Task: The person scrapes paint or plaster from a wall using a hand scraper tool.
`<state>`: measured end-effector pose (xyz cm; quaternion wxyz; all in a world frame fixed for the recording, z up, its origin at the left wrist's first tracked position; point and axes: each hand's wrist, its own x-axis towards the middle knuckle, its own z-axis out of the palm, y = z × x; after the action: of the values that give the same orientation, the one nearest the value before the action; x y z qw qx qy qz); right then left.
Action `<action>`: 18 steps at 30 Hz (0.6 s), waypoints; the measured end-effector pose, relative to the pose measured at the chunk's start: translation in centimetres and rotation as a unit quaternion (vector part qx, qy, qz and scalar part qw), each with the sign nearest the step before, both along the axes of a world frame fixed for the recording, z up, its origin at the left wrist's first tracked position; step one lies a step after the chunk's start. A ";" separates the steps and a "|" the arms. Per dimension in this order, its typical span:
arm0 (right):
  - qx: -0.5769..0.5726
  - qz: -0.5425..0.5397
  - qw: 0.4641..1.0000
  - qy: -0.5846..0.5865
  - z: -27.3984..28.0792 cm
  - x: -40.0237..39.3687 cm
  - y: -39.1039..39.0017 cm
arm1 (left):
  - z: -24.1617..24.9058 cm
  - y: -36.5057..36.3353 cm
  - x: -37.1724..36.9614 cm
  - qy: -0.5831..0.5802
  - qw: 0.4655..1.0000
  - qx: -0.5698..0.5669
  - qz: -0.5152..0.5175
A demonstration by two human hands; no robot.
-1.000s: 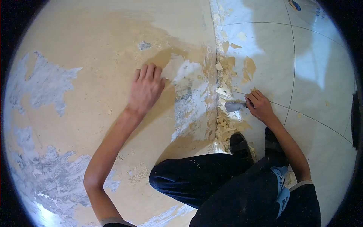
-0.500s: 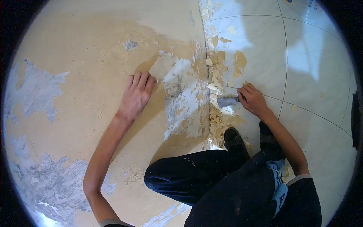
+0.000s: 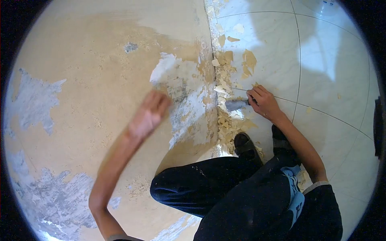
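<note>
My left hand (image 3: 152,109) is smeared by motion in front of the tan painted wall (image 3: 108,80), its fingers curled closed; whatever they may hold is hidden. Just beside it lies a bare patch (image 3: 189,90) of white and grey, with ragged edges where the paint is gone. My right hand (image 3: 263,102) grips a putty knife (image 3: 236,105) by its dark handle, low over the tiled floor (image 3: 333,96). The metal blade points left, towards the wall's foot and the paint flakes (image 3: 227,120) heaped there.
Larger tan paint chips (image 3: 249,62) lie on the tiles. More bare patches (image 3: 38,98) mark the wall's left side. My bent knee (image 3: 165,184) is close to the wall, and my sandalled foot (image 3: 246,146) stands beside the flakes. A dark object (image 3: 377,128) shows at the right edge.
My left hand has dropped slightly away from the bare patch's upper left edge, whose white surface now shows brighter. My right hand keeps the putty knife nearly still. The whole view has shifted slightly.
</note>
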<state>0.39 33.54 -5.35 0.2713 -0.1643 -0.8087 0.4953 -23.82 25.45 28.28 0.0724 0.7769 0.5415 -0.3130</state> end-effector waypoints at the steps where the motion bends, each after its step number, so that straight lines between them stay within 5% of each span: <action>1: -0.002 0.004 1.000 -0.001 0.1 0.1 -0.2 | 0.3 -1.5 1.7 -0.030 0.997 -0.020 0.062; 5: 0.009 0.020 1.000 -0.008 0.2 -0.1 0.0 | 1.3 -4.8 6.4 -0.058 0.969 -0.015 0.241; 14: 0.032 0.031 0.998 -0.033 -0.3 -0.1 -0.6 | -1.4 0.1 3.3 0.237 0.953 0.135 0.130; 18: 0.003 0.036 0.999 -0.039 -0.2 0.1 -0.3 | -1.5 -1.4 3.4 0.112 0.969 0.116 0.187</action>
<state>0.45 33.28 -5.54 0.2216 -0.1533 -0.8255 0.4958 -20.38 24.04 26.75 -0.0224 0.6246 0.7146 -0.3141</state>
